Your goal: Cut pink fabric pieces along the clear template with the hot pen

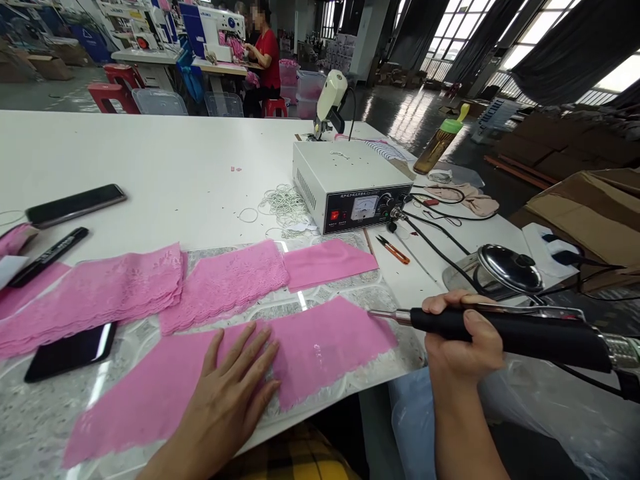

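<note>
My left hand [227, 390] lies flat, fingers spread, on a long strip of pink lace [320, 347] at the table's near edge. My right hand [463, 340] is wrapped round the black handle of a corded hand tool [525, 333], held level. Its metal tip [383, 313] points left, just over the lace's right end. Two stacks of pink lace pieces [100, 287] [225, 283] and a plain pink piece [327, 261] lie behind the strip.
A white control box with a meter [350, 183] stands mid-table, cables running right. Orange snips [395, 250], a metal lid [507, 267], two phones [75, 205] [70, 351], a black pen [47, 255], loose elastic loops [283, 203] lie about. A person in red sits at a sewing machine far behind.
</note>
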Action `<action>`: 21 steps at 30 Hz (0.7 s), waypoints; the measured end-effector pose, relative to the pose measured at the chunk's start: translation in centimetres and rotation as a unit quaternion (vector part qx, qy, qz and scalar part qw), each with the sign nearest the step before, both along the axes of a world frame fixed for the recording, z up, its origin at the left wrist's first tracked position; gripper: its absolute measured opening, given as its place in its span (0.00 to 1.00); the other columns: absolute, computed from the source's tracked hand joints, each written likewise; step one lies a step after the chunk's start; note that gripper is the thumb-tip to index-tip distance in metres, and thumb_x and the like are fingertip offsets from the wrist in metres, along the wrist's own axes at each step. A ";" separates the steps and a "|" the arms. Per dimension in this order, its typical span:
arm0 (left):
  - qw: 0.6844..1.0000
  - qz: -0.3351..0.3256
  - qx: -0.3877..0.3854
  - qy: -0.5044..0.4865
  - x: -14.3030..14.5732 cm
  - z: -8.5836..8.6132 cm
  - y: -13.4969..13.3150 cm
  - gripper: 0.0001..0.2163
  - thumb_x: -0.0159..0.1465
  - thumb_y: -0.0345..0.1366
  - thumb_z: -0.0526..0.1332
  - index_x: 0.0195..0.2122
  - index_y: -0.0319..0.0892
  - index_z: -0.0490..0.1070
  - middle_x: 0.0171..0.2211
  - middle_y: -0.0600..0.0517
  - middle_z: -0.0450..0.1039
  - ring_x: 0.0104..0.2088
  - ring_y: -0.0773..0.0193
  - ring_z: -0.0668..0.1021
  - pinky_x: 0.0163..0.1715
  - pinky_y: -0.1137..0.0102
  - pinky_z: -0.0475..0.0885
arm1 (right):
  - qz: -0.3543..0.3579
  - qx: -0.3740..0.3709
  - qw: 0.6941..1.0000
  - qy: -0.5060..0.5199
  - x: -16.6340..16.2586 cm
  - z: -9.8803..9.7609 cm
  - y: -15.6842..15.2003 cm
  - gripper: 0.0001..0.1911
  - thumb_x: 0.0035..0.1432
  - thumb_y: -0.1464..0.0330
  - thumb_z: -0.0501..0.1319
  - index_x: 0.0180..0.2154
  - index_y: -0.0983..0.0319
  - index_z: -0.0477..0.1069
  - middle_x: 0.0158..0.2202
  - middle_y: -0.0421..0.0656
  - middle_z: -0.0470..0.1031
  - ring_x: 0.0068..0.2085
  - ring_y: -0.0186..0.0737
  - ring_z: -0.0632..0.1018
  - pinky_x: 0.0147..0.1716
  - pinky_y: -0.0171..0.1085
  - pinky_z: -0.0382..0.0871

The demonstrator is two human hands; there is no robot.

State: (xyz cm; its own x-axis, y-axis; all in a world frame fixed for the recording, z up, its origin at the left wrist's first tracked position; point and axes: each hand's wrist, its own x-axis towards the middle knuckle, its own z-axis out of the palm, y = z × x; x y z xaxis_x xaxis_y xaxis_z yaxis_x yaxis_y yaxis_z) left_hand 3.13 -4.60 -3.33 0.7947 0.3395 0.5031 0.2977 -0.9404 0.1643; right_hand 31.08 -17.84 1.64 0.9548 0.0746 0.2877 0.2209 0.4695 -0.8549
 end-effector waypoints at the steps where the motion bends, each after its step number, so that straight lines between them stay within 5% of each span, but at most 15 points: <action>1: 1.000 0.001 -0.003 -0.003 0.0 0.0 -0.1 0.16 0.70 0.39 0.53 0.56 0.42 0.71 0.59 0.47 0.70 0.63 0.52 0.68 0.69 0.54 0.42 | 0.004 -0.002 1.000 -0.005 -0.1 0.0 0.0 0.07 0.37 0.67 0.56 0.25 0.61 0.65 0.24 0.36 0.65 0.21 0.32 0.68 0.22 0.38 0.67; 10: 0.999 -0.025 0.036 0.029 -0.4 0.2 0.7 0.18 0.69 0.38 0.55 0.58 0.42 0.69 0.60 0.47 0.69 0.63 0.52 0.68 0.69 0.55 0.42 | 0.019 -0.007 0.999 -0.032 0.1 -0.4 0.0 0.06 0.40 0.67 0.57 0.26 0.61 0.65 0.25 0.36 0.66 0.22 0.33 0.70 0.23 0.38 0.67; 21: 0.996 -0.038 0.070 0.051 -0.5 0.1 1.2 0.19 0.68 0.38 0.56 0.58 0.41 0.69 0.61 0.47 0.68 0.63 0.50 0.67 0.69 0.54 0.41 | -0.055 0.001 0.998 0.008 1.4 0.1 -2.9 0.08 0.35 0.67 0.56 0.24 0.61 0.64 0.24 0.36 0.64 0.20 0.32 0.68 0.20 0.36 0.66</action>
State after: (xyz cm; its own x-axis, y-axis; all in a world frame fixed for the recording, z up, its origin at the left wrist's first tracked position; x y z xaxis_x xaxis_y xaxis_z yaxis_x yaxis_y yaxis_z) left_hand 2.63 -3.44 -3.18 0.8642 0.2098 0.4572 0.2341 -0.9722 0.0036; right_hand 32.51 -20.69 1.76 0.9617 -0.0320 0.2723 0.2576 0.4447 -0.8578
